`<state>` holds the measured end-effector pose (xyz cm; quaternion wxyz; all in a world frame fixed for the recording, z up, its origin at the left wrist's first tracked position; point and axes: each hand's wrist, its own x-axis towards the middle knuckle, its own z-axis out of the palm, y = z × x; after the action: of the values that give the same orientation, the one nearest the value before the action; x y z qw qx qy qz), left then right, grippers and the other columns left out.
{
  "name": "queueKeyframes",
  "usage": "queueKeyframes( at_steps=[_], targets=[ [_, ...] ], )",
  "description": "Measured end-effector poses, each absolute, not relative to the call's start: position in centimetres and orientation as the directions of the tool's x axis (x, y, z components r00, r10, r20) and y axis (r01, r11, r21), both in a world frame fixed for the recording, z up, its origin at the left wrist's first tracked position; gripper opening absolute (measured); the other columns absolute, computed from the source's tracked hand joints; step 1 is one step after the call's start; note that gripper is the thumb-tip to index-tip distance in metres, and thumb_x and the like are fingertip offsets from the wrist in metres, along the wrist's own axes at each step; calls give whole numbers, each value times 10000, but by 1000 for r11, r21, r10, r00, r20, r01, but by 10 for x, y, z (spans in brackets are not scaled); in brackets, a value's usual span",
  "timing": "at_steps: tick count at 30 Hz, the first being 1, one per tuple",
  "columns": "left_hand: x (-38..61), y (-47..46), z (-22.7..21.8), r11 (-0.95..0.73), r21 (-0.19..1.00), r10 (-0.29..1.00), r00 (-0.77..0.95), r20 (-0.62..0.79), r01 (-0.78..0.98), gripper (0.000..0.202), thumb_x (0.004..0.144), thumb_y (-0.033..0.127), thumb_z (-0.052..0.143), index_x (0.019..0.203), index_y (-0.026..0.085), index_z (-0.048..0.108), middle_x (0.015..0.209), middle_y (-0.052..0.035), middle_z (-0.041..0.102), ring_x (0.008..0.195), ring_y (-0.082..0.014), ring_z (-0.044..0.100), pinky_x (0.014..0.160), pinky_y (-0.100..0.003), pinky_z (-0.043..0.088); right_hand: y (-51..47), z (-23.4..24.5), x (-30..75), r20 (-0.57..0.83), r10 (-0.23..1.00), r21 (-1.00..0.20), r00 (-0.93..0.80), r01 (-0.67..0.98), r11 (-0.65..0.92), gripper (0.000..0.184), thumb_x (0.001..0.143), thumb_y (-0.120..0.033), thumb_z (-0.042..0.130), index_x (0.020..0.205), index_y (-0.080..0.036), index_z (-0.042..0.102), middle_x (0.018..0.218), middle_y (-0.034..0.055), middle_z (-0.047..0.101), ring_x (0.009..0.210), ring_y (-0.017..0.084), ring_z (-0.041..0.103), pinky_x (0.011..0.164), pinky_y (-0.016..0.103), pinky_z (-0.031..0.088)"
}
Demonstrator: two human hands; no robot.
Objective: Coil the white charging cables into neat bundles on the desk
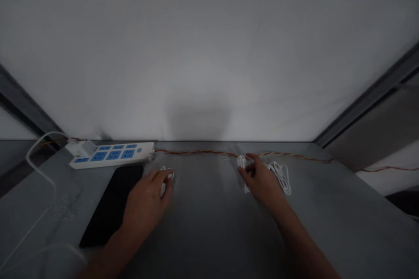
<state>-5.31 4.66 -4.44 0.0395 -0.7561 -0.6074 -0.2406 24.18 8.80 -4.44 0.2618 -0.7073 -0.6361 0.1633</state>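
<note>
My left hand (149, 196) is closed, thumb and fingers pinching a small white piece (170, 176). Its exact kind is hard to make out, since the fingers cover most of it. Farther right, my right hand (260, 178) pinches a bundled white cable (241, 162) between thumb and fingers. A pale end of that bundle shows below the thumb. Just beyond the right wrist lies a second white cable (284, 179), loosely coiled on the grey table.
A white power strip (144, 150) with blue sockets lies at the back left, a white adapter (81, 148) plugged in. Beside my left hand lies a black tablet-like slab (109, 209). Twisted red-yellow wire (203, 151) crosses the table's back. A white cord (49, 178) loops at the left.
</note>
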Motion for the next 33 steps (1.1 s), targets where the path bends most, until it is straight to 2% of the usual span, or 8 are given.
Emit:
queueKeyframes(
  at_steps=[4, 6, 8, 10, 13, 19, 25, 33],
  targets=[
    [-64, 52, -34, -118, 54, 972, 104, 212, 992, 323, 961, 291, 404, 1096, 151, 661, 917, -100, 727, 832, -299, 686, 724, -415, 498, 90, -43, 259, 40, 975, -147, 219, 966, -211, 349, 930, -312, 469, 1198, -111, 568, 946, 171, 725, 920, 325, 680, 755, 393, 448],
    [-63, 52, -35, -113, 21, 985, 109, 135, 993, 342, 962, 335, 414, 1121, 148, 652, 924, -105, 738, 848, -311, 693, 725, -423, 491, 90, -41, 265, 63, 961, -58, 268, 963, -264, 370, 949, -341, 447, 1191, -95, 581, 1025, 207, 704, 982, 351, 659, 774, 415, 449],
    [-60, 50, -37, -123, 5, 985, 121, 125, 992, 368, 955, 373, 441, 1165, 137, 630, 978, -122, 740, 891, -320, 693, 740, -428, 486, 90, -39, 267, 115, 947, -47, 299, 954, -295, 408, 951, -371, 460, 1224, -89, 574, 1083, 218, 680, 1019, 360, 638, 791, 423, 449],
    [-56, 48, -40, -151, -8, 978, 151, 146, 988, 388, 940, 384, 479, 1208, 134, 605, 1004, -131, 740, 930, -323, 688, 759, -425, 481, 91, -38, 266, 176, 947, -90, 270, 962, -258, 420, 937, -367, 493, 1249, -96, 569, 1089, 203, 675, 1020, 350, 631, 818, 421, 448],
    [-47, 44, -44, -238, 25, 960, 231, 159, 971, 361, 923, 362, 522, 1214, 165, 602, 941, -98, 754, 915, -304, 691, 788, -420, 480, 90, -41, 254, 242, 962, -226, 129, 971, -74, 375, 922, -331, 507, 1209, -107, 600, 1047, 163, 684, 981, 313, 634, 845, 399, 448],
    [-32, 29, -61, -464, 307, 878, 385, 283, 831, 313, 914, 316, 559, 1211, 225, 602, 946, -38, 757, 843, -221, 698, 815, -365, 523, 75, -52, 209, 171, 965, -536, -197, 804, 259, 310, 929, -352, 497, 1122, -157, 641, 931, 84, 692, 702, 195, 620, 698, 321, 454],
    [-32, 29, -66, -477, 339, 863, 357, 358, 811, 232, 925, 236, 519, 1115, 248, 652, 969, -36, 746, 853, -224, 691, 805, -383, 543, 59, -60, 186, 23, 953, -600, -303, 758, 255, 233, 847, -367, 638, 1002, -194, 644, 936, 72, 699, 818, 218, 634, 696, 303, 435],
    [-13, 21, -65, -477, 325, 877, 419, 234, 816, 312, 850, 296, 634, 1148, 203, 638, 1106, -99, 702, 959, -281, 661, 845, -460, 543, 54, -60, 173, -10, 952, -692, -306, 689, 214, 488, 789, -234, 647, 1265, -197, 545, 1088, 96, 696, 974, 246, 649, 845, 343, 466]
  ],
)
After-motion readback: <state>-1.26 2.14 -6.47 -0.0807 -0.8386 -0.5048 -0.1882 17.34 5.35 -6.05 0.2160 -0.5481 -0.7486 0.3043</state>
